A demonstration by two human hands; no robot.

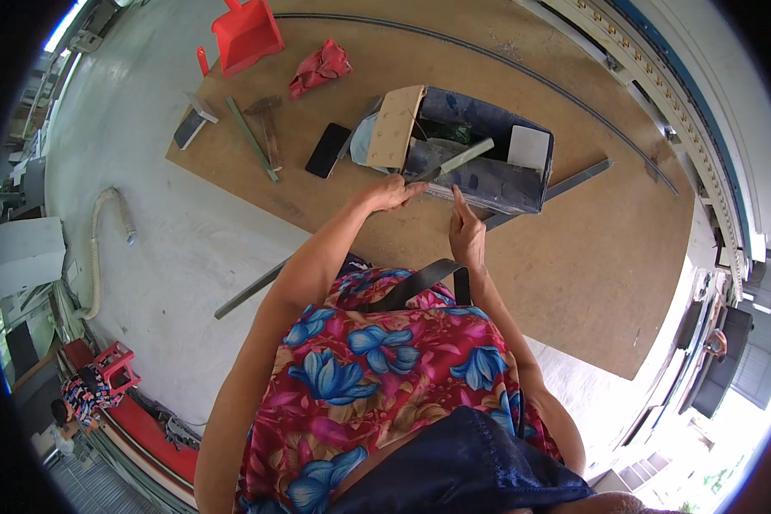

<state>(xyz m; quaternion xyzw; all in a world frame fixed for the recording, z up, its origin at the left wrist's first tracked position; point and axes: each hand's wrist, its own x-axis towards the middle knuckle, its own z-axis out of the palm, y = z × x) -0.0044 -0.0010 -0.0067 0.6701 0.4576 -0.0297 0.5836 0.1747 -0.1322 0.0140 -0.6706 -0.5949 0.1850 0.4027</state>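
My left hand is closed around what looks like a narrow grey-green bar. Its pale far end sticks out over a dark blue open bin, and its near end seems to come out beyond my left forearm. To the right, my right hand is at the bin's near side, index finger extended toward its edge and the other fingers curled. Whether those fingers grip anything is hidden. A tan perforated piece and a white card-like piece lie at the bin. A dark strip extends from behind the bin's right side.
On the brown board-topped table are a black phone, a hammer, a green strip, a crumpled red cloth, a red dustpan and a black-and-white block. A long curved strip runs along the back.
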